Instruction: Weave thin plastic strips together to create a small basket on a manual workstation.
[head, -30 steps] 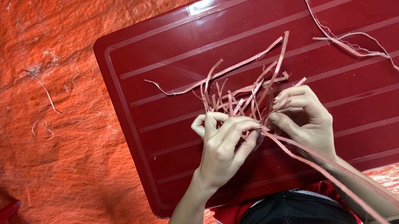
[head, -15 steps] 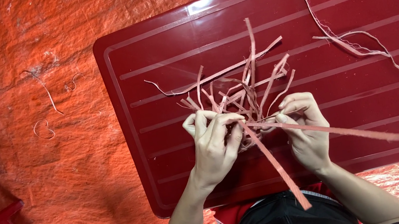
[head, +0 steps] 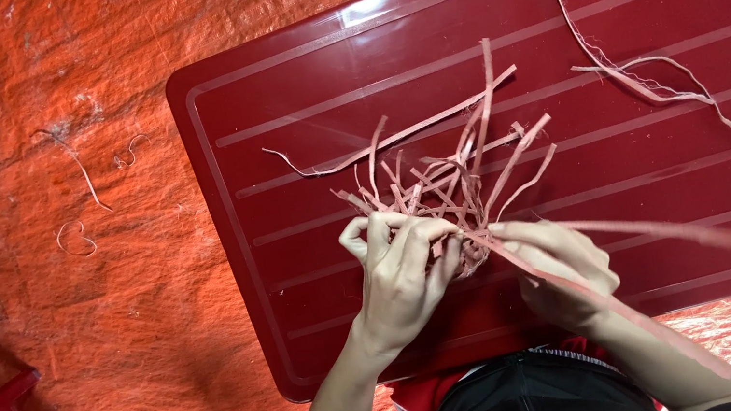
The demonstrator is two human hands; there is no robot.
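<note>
On the red table [head: 292, 110], a bundle of strips [head: 448, 173] (light, floppy, probably snag-prone) is pinched at its knotted base by left hand [head: 401, 273] and right hand [head: 556, 268], held close together.

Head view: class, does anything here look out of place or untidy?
Yes. Loose strip scraps lie scattered on the orange floor sheet, away from the red table. A frayed strand trails off its right edge. Both hands, left hand and right hand, pinch the strip bundle.
</note>
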